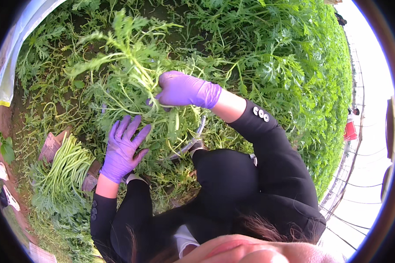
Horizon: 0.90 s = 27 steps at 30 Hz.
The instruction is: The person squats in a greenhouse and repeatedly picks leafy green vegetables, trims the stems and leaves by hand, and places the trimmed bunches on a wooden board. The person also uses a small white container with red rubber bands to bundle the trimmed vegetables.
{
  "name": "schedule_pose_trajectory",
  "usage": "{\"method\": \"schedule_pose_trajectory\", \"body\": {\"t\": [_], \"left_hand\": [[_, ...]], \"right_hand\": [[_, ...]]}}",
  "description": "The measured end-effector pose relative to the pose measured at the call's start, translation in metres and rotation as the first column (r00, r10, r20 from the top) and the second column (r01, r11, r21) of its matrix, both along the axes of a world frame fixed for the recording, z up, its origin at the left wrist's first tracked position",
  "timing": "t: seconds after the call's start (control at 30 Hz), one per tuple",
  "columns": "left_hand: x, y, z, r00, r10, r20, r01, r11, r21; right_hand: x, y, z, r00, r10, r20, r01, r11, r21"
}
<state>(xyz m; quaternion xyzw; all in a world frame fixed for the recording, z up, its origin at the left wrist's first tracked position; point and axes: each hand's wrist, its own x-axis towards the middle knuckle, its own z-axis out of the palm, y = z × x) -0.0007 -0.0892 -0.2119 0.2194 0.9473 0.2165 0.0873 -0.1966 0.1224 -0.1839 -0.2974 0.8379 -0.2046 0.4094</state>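
Observation:
My right hand [180,90], in a purple glove, is closed around the stems of a bunch of leafy greens [140,74]. The leaves of this bunch fan out to the upper left and look a little blurred. Lower and to the left, my left hand [123,149] wears a matching glove. Its fingers are spread over the cut greens below, with nothing seen in its grip. Beside that hand, on the left, lies a thick bundle of pale green stalks [72,162], set between the sides of a brownish holder [50,147].
Tall uncut greens [289,74] fill the far and right sides. A grey metal bar [186,148] lies near my knee. Plastic sheeting [11,65] hangs at the upper left. White shoes [11,198] show at the left edge. A red object [350,130] stands far right beside a person.

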Motion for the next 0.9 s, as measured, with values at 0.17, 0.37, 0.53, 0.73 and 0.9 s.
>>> {"method": "schedule_pose_trajectory", "body": {"t": [0.17,0.37,0.53,0.73,0.9], "left_hand": [[0.007,-0.009,0.085,0.985,-0.042,-0.168,0.064,0.99,0.126],[0.031,0.017,0.215,0.989,0.082,-0.124,-0.108,0.969,-0.224],[0.062,0.067,0.255,0.983,0.175,0.063,-0.135,0.906,-0.4],[0.053,0.057,0.237,0.953,0.225,0.204,-0.165,0.948,-0.274],[0.047,0.019,0.211,0.903,0.299,0.309,-0.237,0.946,-0.223]], "right_hand": [[0.073,-0.019,-0.013,0.977,0.093,-0.19,-0.071,0.99,0.119],[0.075,0.043,-0.008,0.824,0.132,-0.551,-0.201,0.977,-0.066],[0.084,0.048,0.013,0.867,0.079,-0.492,-0.106,0.994,-0.026],[0.05,0.084,0.005,0.987,0.053,0.15,0.027,0.874,-0.486],[0.001,0.205,-0.066,0.847,-0.462,-0.261,0.455,0.886,-0.09]]}}
